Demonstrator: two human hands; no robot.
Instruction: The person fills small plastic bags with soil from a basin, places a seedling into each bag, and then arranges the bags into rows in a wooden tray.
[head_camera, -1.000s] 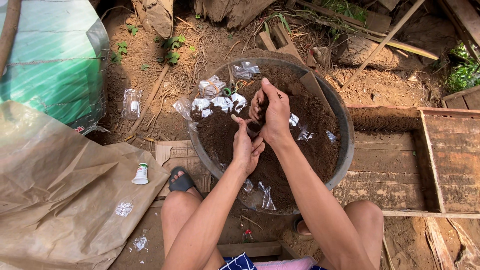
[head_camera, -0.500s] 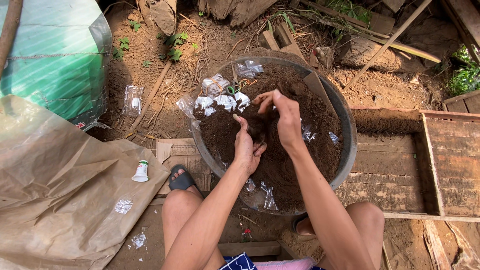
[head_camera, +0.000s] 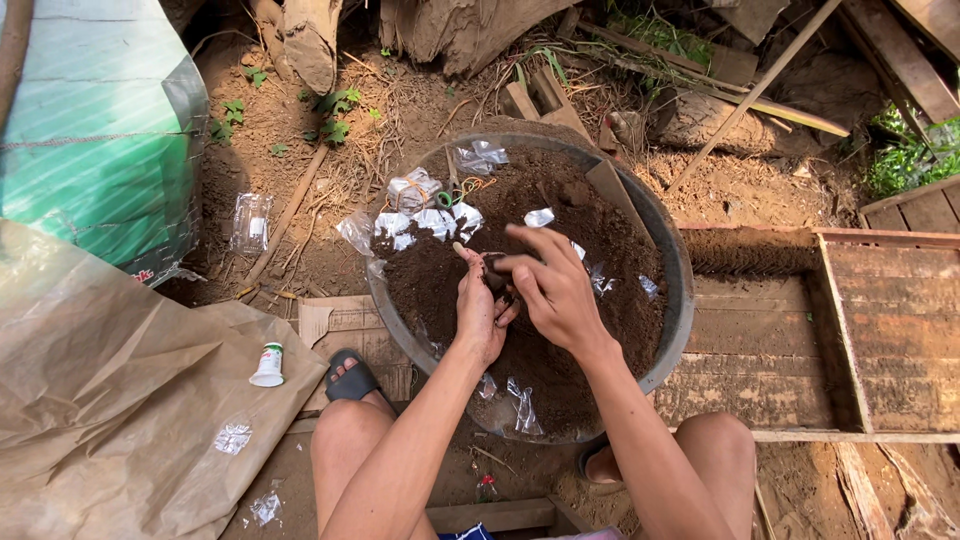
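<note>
A wide grey basin full of dark soil sits on the ground between my knees. Over its middle, my left hand is curled around a small soil-filled bag, which is mostly hidden by my fingers. My right hand comes in from the right, with bent fingertips pressed on the top of that bag. Clear plastic bags lie bundled at the basin's far left rim. Other clear scraps lie on the soil.
A crumpled brown paper sheet covers the ground at left, with a small white bottle at its edge. A green and white sack stands behind it. A shallow wooden tray lies at right. Sticks and logs lie beyond the basin.
My right hand has come down from above the soil and closed in on the bag in my left hand. Both hands have shifted slightly toward me.
</note>
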